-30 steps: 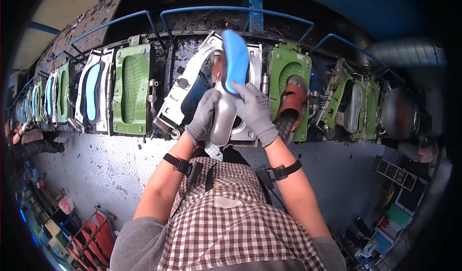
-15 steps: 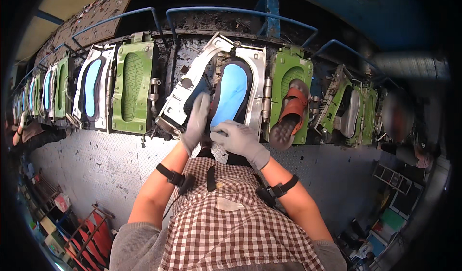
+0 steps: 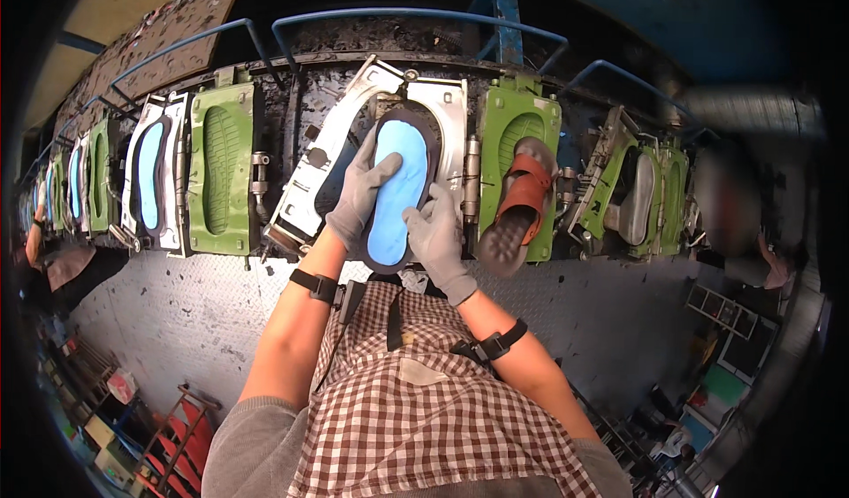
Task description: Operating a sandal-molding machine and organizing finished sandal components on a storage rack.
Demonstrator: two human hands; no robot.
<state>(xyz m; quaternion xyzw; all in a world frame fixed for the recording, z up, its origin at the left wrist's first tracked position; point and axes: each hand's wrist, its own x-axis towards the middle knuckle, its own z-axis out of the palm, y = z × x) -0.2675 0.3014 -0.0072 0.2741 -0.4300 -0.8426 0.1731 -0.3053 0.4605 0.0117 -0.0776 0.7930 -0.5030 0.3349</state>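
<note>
A dark shoe sole with a bright blue top (image 3: 402, 180) is raised and tilted over the open silver mould frame (image 3: 451, 135). My left hand (image 3: 363, 188), in a grey glove, grips its left edge, thumb across the blue face and the other fingers partly hidden. At the lower right edge is my right hand (image 3: 438, 237), also gloved, with its thumb at the blue border and its fingers bent along the rim. A green mould plate (image 3: 497, 144) lies to the right, with a reddish-brown strapped sandal (image 3: 522, 199) on it.
To the left stand another green mould plate (image 3: 221, 162) and a silver mould with a blue-topped sole (image 3: 152, 180). More open moulds (image 3: 632, 188) line the right. A blue rail (image 3: 407, 13) runs behind. Red items on a rack (image 3: 186, 436) are at lower left.
The blue-topped sole has been lifted from the mould and drawn toward me. My left hand has moved onto it, and my right hand has shifted from its heel end to its right edge.
</note>
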